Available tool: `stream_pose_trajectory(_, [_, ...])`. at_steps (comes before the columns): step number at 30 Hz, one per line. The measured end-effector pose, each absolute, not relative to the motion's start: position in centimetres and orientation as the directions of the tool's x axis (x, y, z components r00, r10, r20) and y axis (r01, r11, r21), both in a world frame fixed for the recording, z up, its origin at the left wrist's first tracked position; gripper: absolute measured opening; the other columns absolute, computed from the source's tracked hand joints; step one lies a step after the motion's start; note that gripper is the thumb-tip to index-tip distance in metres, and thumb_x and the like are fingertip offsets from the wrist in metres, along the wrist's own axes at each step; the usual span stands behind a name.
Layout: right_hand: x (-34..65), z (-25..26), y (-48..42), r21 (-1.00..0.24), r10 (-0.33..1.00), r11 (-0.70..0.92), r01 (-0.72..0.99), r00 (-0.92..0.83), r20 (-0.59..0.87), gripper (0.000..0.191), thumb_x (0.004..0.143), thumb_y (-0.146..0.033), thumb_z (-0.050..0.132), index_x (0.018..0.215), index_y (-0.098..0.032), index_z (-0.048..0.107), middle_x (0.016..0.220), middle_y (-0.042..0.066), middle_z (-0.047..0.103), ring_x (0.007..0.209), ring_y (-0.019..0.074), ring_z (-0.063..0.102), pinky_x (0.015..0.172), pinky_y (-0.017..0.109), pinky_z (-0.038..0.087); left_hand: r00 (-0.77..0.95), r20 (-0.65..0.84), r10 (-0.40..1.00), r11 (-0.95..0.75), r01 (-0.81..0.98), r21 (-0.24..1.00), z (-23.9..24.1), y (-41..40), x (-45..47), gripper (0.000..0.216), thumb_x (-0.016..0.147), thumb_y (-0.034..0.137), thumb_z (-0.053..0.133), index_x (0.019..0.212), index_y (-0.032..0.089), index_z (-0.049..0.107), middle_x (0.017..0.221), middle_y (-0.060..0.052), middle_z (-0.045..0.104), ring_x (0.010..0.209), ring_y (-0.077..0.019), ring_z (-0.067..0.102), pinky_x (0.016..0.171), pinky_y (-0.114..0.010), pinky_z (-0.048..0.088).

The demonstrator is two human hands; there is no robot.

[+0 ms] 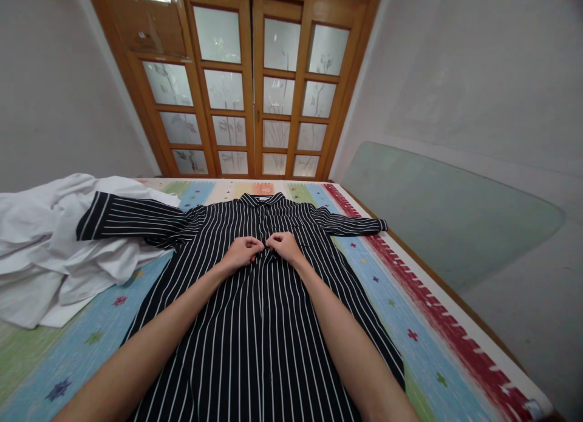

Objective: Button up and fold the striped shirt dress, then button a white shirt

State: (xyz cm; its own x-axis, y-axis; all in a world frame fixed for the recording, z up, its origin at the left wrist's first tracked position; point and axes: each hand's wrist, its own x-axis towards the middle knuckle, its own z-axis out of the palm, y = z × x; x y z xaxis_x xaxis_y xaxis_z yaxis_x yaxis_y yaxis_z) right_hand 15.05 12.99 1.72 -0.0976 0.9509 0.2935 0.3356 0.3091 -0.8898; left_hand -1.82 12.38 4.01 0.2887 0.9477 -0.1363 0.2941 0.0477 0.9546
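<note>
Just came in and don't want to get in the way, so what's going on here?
A person has both hands on a dark, white-striped shirt spread out on a colorful patterned cover, collar facing away. The left hand and right hand are close together, pinching the shirt's front below the collar; exactly what sits between the fingertips is too small to tell. One sleeve lies across a crumpled white cloth at the left.
</note>
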Motion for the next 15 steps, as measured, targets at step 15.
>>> stream_pose_trajectory(15, [14.99,1.63,12.93,-0.905,0.955,0.296,0.304,-0.115,0.274,0.017,0.071,-0.016,0.06,0.056,-0.017,0.067,0.053,-0.002,0.063,0.055,0.0122,0.057,0.06,0.023,0.044,0.237,-0.086,0.968,0.006,0.318,0.948,3.59,12.22,-1.99,0.01,0.081,0.023,0.06,0.082,0.015,0.066,0.044,0.007,0.048,0.035,-0.0065,0.041,0.037,-0.017,0.032])
